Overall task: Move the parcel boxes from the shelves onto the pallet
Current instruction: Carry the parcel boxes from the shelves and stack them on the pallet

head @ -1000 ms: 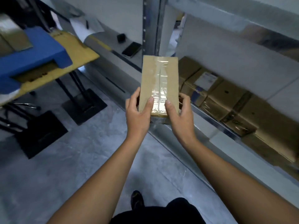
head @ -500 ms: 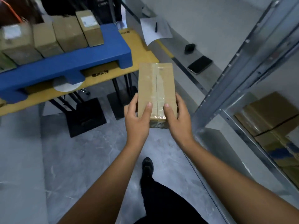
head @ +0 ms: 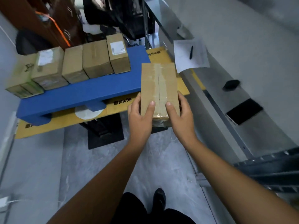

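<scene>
- Nearest the camera, two bare forearms reach forward over the grey floor [head: 48,159], with a dark shoe below them
- The left hand [head: 140,120] and right hand [head: 181,120] clamp the box [head: 159,89] between them at its near end, one palm on each long side
- Both thumbs press flat on the taped top; the other fingers wrap down the sides and under, mostly hidden
- The box is in the air, held level, lengthwise away from the body, just off the near right corner of the pallet [head: 80,96] and not touching it
- Step in hand, as I judge it: carrying the box across to the pallet
- The blue pallet sits on a yellow board [head: 64,123] raised on a black stand
- On the pallet's far edge a row of boxes [head: 95,59] stands side by side, five or so; the near strip is bare
- Next move likely calls for swinging the box left over the pallet, lowering it flat onto the bare blue strip or beside the row's right end, then spreading both hands to let go
- Right of the pallet, a phone [head: 244,110] and a paper with a pen [head: 191,57] lie on a grey ledge, well apart from the box
</scene>
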